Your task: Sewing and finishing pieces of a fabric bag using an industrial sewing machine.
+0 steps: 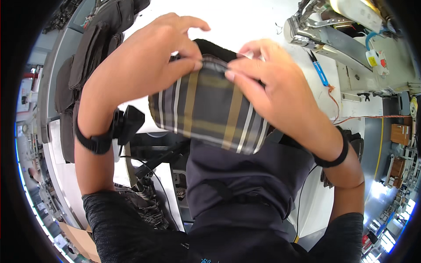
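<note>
Both hands pinch the upper rim of a striped fabric pouch (210, 111), held up over the white worktable (245, 17): left hand (144, 65) and right hand (272, 87) have fingers clamped on it. It looks soft, light and floppy, best gripped along the stitched edge.

Bare white tabletop (245, 17) lying open ahead, hemmed by stacked dark fabric pieces (87, 57) at left and grey-white sewing machine (346, 30), blue-handled thread snips (320, 70) at right.
</note>
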### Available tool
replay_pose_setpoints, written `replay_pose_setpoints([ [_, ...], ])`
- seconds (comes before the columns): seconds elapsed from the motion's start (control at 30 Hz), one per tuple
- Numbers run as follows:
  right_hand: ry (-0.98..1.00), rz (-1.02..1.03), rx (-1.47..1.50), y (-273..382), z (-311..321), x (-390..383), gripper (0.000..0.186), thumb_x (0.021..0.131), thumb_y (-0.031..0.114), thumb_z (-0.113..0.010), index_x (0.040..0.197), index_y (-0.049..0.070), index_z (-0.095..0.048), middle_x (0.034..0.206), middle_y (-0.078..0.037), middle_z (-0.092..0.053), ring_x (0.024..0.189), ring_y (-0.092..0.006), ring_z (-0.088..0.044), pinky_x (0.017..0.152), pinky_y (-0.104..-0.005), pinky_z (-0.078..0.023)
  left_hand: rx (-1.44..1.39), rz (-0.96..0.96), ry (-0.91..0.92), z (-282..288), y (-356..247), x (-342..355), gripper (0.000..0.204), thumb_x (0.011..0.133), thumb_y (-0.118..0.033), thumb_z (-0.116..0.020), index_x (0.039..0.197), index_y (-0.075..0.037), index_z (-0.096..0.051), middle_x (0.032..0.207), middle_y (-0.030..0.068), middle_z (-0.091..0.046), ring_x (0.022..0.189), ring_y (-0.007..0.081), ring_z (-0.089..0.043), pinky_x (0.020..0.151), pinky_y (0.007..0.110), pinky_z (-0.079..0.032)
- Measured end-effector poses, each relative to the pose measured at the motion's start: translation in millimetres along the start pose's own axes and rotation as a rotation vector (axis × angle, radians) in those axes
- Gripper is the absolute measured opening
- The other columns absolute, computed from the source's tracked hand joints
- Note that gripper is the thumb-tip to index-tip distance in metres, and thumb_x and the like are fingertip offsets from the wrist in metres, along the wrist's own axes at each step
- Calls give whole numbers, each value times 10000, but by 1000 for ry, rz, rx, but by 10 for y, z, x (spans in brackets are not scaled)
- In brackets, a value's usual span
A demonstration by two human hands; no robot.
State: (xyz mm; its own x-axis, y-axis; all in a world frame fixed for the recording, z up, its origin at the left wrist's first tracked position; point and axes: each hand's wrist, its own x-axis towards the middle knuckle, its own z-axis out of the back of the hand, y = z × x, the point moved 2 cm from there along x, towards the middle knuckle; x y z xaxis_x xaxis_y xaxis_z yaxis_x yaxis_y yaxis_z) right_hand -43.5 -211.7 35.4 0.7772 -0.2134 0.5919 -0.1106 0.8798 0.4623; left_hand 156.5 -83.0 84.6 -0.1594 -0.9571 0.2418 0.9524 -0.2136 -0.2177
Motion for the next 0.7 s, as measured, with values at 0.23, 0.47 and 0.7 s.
replay_pose_setpoints([
  [0.23,182,-288,183,-376,-219,6,215,957,183,-693,978,-8,-790,867,-187,-739,766,-349,-702,750,-430,-557,-523,303,136,-484,421,-36,172,1033,-153,-712,1004,13,-740,1196,40,-756,971,134,-655,912,302,-535],
  [0.47,226,-466,348,-258,3,-213,197,935,199,-733,952,8,-784,626,-71,-621,550,-134,-536,548,-317,-425,-707,390,45,-660,82,-276,130,983,-95,-775,1011,24,-730,1020,8,-737,927,83,-627,865,260,-521],
  [0.7,134,-406,284,-258,2,-324,162,933,174,-755,898,29,-693,650,-47,-594,549,-116,-517,534,-300,-406,-671,378,-72,-740,9,-294,135,923,-50,-832,970,-23,-708,1013,7,-737,937,80,-643,881,248,-524],
])
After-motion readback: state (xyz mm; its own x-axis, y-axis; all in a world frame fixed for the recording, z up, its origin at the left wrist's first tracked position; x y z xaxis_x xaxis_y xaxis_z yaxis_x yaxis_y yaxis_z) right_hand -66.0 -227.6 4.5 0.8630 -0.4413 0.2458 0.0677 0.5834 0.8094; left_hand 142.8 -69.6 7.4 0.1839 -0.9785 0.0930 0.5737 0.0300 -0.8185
